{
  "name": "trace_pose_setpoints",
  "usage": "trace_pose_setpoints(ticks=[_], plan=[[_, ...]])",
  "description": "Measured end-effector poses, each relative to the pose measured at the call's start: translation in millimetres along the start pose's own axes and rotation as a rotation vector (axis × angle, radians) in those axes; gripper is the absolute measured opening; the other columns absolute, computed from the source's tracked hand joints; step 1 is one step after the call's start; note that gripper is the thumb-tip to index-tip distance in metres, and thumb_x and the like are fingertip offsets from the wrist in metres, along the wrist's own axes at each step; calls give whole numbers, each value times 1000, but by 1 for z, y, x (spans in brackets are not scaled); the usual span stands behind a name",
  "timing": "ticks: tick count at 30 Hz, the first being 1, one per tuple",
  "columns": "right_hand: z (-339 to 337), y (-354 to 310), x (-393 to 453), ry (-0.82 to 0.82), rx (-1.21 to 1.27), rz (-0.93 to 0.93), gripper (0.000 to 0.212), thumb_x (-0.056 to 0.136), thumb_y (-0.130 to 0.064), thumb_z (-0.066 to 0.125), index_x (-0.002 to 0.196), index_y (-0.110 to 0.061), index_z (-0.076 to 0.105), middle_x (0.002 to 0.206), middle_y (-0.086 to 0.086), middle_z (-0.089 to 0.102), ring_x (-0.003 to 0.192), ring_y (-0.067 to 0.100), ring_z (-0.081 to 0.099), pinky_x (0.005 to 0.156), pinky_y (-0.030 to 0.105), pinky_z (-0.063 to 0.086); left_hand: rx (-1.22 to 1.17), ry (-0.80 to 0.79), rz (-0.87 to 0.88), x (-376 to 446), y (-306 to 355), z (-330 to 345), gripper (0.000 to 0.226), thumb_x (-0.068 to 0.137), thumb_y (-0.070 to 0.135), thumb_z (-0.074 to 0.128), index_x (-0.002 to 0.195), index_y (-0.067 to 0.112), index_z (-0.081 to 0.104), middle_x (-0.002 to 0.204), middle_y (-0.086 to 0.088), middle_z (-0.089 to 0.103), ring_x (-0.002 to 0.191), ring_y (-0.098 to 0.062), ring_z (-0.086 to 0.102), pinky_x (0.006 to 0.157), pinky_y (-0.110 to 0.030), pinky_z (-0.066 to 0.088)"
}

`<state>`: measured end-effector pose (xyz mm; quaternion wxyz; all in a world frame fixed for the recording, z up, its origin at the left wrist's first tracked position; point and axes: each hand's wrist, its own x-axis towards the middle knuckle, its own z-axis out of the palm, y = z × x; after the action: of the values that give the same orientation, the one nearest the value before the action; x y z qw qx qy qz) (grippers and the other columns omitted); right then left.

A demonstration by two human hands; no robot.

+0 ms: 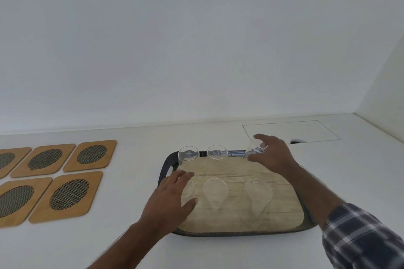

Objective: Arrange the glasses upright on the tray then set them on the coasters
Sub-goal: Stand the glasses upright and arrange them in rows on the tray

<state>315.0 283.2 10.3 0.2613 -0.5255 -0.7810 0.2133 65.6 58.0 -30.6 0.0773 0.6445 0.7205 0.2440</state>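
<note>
A dark-rimmed tray (162, 172) with a wood-look floor sits on the white counter and carries several clear glasses. Two stand in the back row (188, 155) (217, 152). Two more (215, 192) (259, 194) are in the front row. My right hand (273, 155) is shut on a tilted glass (255, 145) at the tray's back right corner. My left hand (172, 199) hovers with fingers spread over the front left glass (190, 188), mostly hiding it. Several wooden coasters (72, 195) with woven oval centres lie to the left.
A white wall runs behind the counter, with a side wall at the far right. A rectangular inset panel (290, 130) and a small dark opening (296, 142) lie in the counter behind the tray.
</note>
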Motion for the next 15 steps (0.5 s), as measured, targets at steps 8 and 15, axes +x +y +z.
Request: trace_pose_setpoints(ticks=[8, 15], plan=[[16, -4, 3, -115, -77, 27, 87, 57, -39, 83, 138, -26, 55, 121, 7, 61, 113, 22, 57, 85, 27, 42, -3, 4, 6, 0, 0, 0, 66, 89, 54, 57, 148, 40, 32, 150, 23, 31, 136, -3, 33, 104, -20, 35], [16, -4, 4, -183, -126, 63, 95, 61, -48, 83, 145, -28, 44, 133, 10, 57, 124, 27, 49, 99, 40, 45, -10, 5, 3, 0, -1, -1, 68, 89, 54, 57, 149, 39, 31, 152, 21, 31, 138, -4, 32, 106, -22, 36]])
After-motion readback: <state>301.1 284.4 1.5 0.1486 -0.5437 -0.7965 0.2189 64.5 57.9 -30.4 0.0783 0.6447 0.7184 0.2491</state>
